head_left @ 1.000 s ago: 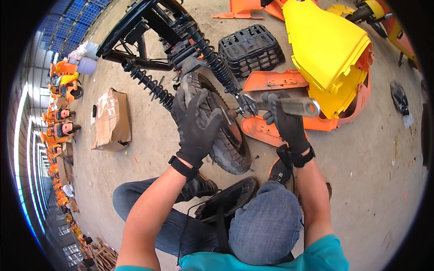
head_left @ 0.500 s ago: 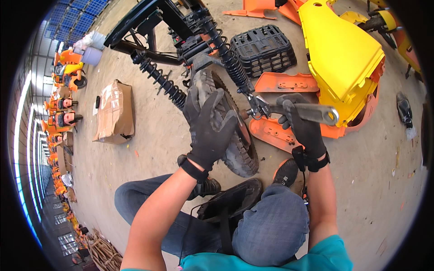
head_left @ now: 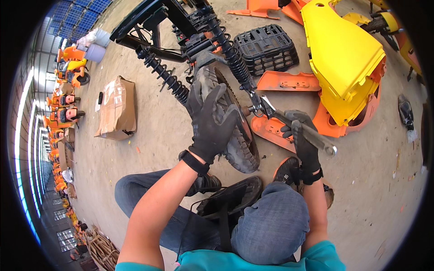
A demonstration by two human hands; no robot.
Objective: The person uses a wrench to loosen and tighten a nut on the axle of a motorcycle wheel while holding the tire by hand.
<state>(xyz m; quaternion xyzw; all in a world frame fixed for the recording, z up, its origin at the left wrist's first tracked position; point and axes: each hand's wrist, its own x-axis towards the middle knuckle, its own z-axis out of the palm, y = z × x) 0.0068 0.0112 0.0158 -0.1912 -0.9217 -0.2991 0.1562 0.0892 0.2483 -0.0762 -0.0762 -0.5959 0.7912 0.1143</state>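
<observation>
My left hand, in a black glove, grips the knobbly tyre of a wheel, with the thumb and fingers spread over its tread. In my gloved right hand is a long steel wrench, the fingers closed round its shaft. The wrench's far jaw sits at the axle end, by the foot of the right coil-spring shock absorber. Its ring end sticks out to the lower right of the hand. Another shock absorber slopes down on the wheel's left side. Both join a black frame.
Orange panels and a large yellow body panel lie to the right. A black plastic basket stands behind them. At left is a cardboard box. Orange scooters line the far left. A black-wrapped item lies far right.
My right hand has swung the wrench's ring end down toward me, so the shaft slopes more steeply. The left hand stays on the tyre.
</observation>
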